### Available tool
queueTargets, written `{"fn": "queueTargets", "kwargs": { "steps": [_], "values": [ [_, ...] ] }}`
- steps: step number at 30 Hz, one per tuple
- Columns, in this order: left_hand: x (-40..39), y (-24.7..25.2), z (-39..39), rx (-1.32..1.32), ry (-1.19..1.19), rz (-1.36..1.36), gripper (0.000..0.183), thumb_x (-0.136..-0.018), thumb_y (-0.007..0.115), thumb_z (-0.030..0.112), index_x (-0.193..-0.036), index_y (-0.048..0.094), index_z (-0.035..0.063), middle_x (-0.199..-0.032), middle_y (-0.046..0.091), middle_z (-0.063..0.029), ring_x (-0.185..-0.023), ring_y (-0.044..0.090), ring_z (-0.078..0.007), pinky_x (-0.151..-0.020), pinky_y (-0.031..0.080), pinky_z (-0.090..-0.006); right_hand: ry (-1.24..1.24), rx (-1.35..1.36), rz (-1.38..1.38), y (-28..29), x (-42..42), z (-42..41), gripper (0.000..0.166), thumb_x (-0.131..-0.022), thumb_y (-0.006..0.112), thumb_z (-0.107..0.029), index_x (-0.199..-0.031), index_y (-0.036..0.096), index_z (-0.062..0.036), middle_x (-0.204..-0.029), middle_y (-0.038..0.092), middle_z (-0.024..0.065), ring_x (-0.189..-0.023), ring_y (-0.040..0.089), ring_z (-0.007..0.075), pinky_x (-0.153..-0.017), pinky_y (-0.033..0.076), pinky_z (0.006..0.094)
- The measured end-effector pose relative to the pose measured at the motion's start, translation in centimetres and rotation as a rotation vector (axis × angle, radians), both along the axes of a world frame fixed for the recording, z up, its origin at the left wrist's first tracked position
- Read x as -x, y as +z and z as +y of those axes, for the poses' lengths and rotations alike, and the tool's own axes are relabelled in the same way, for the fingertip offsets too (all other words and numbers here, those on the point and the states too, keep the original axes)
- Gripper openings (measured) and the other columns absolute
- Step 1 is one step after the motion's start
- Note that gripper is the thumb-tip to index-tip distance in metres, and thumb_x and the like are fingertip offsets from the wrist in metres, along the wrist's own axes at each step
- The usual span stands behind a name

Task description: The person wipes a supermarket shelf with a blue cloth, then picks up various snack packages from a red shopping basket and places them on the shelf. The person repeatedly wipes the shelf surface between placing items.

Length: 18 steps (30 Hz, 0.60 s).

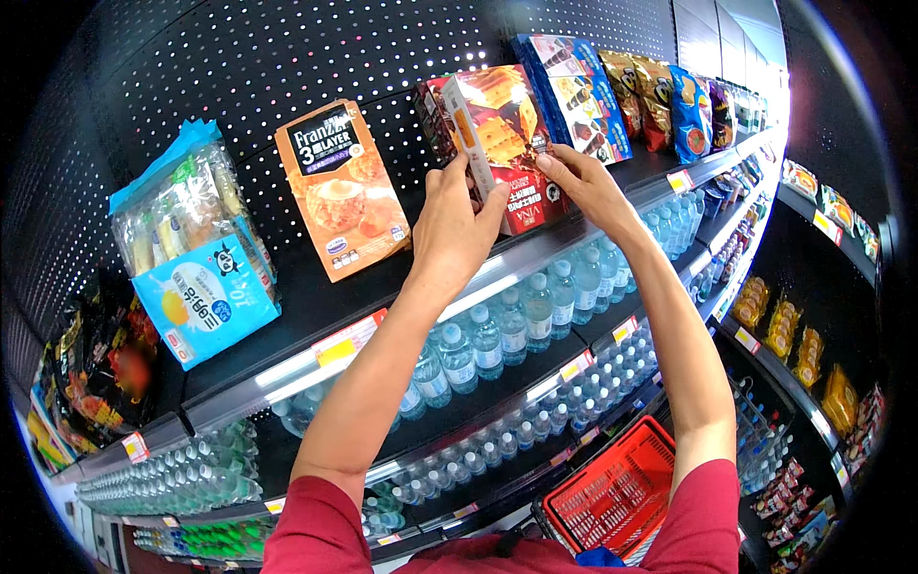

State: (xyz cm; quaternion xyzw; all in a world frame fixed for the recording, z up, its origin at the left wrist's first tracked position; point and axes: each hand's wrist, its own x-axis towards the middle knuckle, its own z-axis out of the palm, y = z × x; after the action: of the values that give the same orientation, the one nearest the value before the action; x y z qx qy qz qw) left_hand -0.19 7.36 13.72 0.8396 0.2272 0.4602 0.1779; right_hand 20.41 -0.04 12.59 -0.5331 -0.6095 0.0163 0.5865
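Note:
On the top shelf a red cardboard biscuit box [495,107] stands between my hands, its printed writing upside down. My left hand [459,222] grips its left side, the thumb near the lower front edge and the index finger on the narrow white side panel. At the right edge, my right hand [584,179] has its thumb and fingers on the box. Part of another dark red box [424,100] shows behind it on the left. Just right of these stands a stack of blue snack boxes [574,93].
An orange Franzzi box [344,194] leans left of my hands, beside a blue-and-clear snack pack [201,251]. Bagged snacks [652,97] continue rightward. Water bottles [513,330] line the shelf below. A red shopping basket [609,488] sits low before me; another shelf unit [782,351] stands at right.

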Motion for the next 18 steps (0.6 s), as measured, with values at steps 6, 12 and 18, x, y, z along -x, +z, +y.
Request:
{"fn": "queueTargets", "kwargs": {
  "steps": [6,12,18],
  "values": [
    [-0.5,-0.7,0.4,-0.088,0.099,-0.005,0.075,-0.09,0.064,0.041,-0.137,0.041,-0.0127,-0.132,0.051,-0.0288,-0.117,0.057,-0.0399,-0.099,0.047,-0.0448,0.044,0.028,0.098,0.8,1.0,0.4,0.061,-0.101,0.051,-0.053,-0.117,0.062,0.0049,-0.098,0.065,0.0085,-0.093,0.057,0.0121,-0.084,0.046,0.0278],
    [-1.3,0.2,1.4,0.214,-0.206,-0.059,0.1,-0.085,0.065,0.06,-0.143,0.035,-0.0154,-0.132,0.054,-0.0356,-0.126,0.055,-0.04,-0.107,0.041,-0.0373,0.225,0.179,0.344,1.6,0.6,2.4,0.086,-0.095,0.047,-0.067,-0.144,0.046,0.0041,-0.136,0.057,0.018,-0.121,0.056,0.021,-0.106,0.041,0.0316],
    [-2.3,0.1,2.5,0.24,-0.127,-0.025,0.089,-0.087,0.064,0.059,-0.138,0.043,-0.0112,-0.13,0.058,-0.0294,-0.121,0.059,-0.0354,-0.104,0.044,-0.037,0.307,0.265,0.453,2.2,0.2,3.5,0.09,-0.091,0.055,-0.067,-0.145,0.043,0.0043,-0.136,0.057,0.0189,-0.116,0.061,0.022,-0.1,0.048,0.0338]
  ]
}}
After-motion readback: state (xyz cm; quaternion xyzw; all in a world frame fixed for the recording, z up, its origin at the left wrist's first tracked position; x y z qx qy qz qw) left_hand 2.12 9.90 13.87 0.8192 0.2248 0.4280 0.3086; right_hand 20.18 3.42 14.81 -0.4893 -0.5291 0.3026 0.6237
